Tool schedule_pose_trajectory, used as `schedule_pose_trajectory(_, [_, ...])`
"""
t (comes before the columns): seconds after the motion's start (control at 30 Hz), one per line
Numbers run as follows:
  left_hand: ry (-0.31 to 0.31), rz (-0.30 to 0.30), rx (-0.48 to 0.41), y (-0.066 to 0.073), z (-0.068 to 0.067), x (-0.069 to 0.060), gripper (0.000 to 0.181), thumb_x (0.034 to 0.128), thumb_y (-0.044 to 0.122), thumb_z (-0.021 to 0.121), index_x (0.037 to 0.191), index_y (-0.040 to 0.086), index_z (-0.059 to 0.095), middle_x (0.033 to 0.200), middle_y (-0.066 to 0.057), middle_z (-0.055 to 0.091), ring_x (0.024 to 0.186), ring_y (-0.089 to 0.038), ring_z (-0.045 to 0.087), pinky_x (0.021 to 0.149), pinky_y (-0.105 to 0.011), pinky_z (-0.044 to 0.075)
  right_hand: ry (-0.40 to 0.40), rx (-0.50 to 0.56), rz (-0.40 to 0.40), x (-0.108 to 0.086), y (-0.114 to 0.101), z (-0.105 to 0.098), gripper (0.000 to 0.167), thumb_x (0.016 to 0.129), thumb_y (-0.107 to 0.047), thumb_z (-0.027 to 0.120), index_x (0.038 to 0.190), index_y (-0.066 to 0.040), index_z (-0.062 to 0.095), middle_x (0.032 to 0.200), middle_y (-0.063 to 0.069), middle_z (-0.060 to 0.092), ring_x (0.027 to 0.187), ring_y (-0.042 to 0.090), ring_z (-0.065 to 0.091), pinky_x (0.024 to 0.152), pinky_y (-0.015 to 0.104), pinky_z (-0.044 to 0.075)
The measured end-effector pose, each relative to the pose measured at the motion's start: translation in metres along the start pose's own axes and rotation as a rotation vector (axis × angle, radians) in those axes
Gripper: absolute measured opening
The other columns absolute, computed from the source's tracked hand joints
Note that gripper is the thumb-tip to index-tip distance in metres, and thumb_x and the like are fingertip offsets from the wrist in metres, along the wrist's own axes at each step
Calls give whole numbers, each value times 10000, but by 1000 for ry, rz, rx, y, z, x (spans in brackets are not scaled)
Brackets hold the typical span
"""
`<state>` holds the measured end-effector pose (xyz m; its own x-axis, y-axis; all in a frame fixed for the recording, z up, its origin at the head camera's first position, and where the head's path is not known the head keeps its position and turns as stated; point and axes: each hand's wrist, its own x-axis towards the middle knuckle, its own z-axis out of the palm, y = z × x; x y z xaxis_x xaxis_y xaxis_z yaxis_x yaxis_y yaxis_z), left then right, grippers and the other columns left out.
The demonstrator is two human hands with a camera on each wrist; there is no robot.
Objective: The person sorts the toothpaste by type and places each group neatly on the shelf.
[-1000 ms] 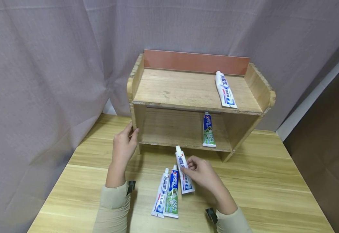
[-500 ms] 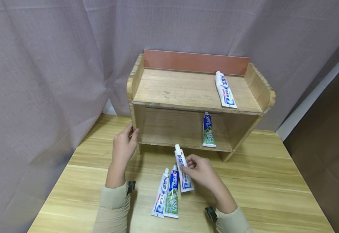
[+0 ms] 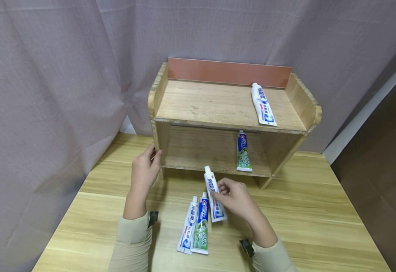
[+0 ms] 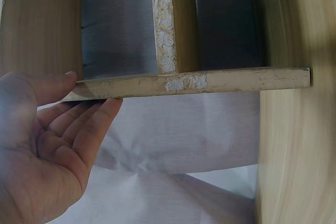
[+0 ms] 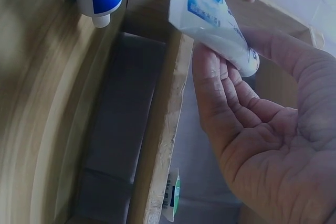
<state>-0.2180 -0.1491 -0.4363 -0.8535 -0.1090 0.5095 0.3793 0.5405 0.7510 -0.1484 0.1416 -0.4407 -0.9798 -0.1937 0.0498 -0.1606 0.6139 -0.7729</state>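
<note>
My right hand (image 3: 237, 196) pinches a white and blue toothpaste tube (image 3: 210, 182) between thumb and fingers, in front of the lower shelf; the right wrist view shows its flat end (image 5: 197, 3) lifted off the table. Beside it on the table lie a blue and green toothpaste tube (image 3: 201, 230) and another white toothpaste tube (image 3: 188, 226), touching or nearly so. With thumb on one side and fingers on the other, my left hand (image 3: 145, 172) grips the left side panel (image 4: 136, 85) of the wooden shelf rack (image 3: 204, 122).
A white toothpaste tube (image 3: 263, 105) lies at the right of the top shelf. On the lower shelf lies a blue and green tube (image 3: 243, 153). Grey cloth (image 3: 65, 75) hangs behind, and a dark brown panel (image 3: 381, 162) stands at the right.
The white tube in my right hand has risen slightly and moved a little toward the shelf rack. My left hand has stayed on the side panel.
</note>
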Motion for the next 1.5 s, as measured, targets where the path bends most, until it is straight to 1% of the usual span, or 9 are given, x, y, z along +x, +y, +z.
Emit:
schedule_pose_trajectory(0.17, [1,2,-6,-1,0,0,339,1000,137,634,1315,13,635,1192,-209,693,1076,-325,697,833,-326,625,6,-7,-11,0,-2,-3,199,846,-147,811,969,-48,689,824,3,681,745,131,642,642,218,602])
schedule_pose_trajectory(0.27, [1,3,-8,-2,0,-1,340,1000,136,634,1313,5,634,1185,-214,695,1072,-332,698,829,-336,627,8,-6,-13,1,-2,-5,208,850,-149,808,981,-43,688,834,8,684,754,130,645,647,216,604])
schedule_pose_trajectory(0.57, [2,4,-5,-1,0,0,329,1000,137,635,1305,12,642,1180,-208,699,1064,-326,702,823,-324,628,12,-25,2,3,-4,-10,231,863,-192,804,1002,-49,688,855,9,688,777,132,646,660,216,600])
schedule_pose_trajectory(0.77, [-2,1,-4,-1,0,0,334,998,133,638,1305,2,638,1178,-214,698,1062,-340,701,826,-350,631,14,-35,7,4,-6,-11,240,862,-201,805,1011,-53,689,865,7,691,791,134,649,673,217,601])
schedule_pose_trajectory(1.03, [-6,-3,-2,0,-1,0,346,998,143,642,1315,4,634,1188,-213,694,1073,-336,697,832,-361,629,33,-46,-27,5,-7,-15,231,860,-186,804,1003,-45,690,866,15,696,792,136,656,681,215,605])
schedule_pose_trajectory(1.5, [-11,-17,1,0,0,1,358,1001,150,640,1327,3,626,1194,-214,691,1072,-330,698,828,-346,630,63,-59,-76,6,-8,-22,232,842,-170,815,987,-37,692,857,25,707,781,139,669,690,223,613])
